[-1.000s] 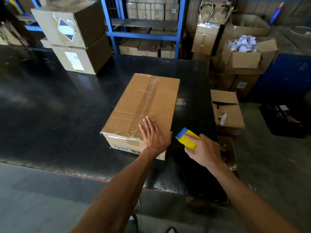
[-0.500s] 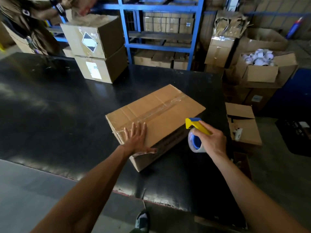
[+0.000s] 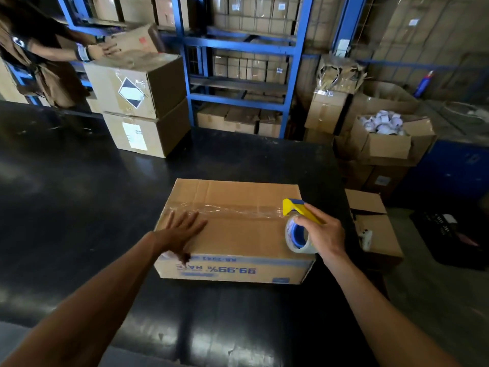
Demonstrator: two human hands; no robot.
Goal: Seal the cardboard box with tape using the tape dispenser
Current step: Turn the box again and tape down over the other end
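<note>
Cardboard box is lying on the black table. Left hand is pressing flat on its top, fingers spread. Right hand is gripping the tape dispenser at the taped seam's right end.

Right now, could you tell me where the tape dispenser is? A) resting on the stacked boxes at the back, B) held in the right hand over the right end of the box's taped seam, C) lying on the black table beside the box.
B: the right hand grips the tape dispenser over the cardboard box.
</note>
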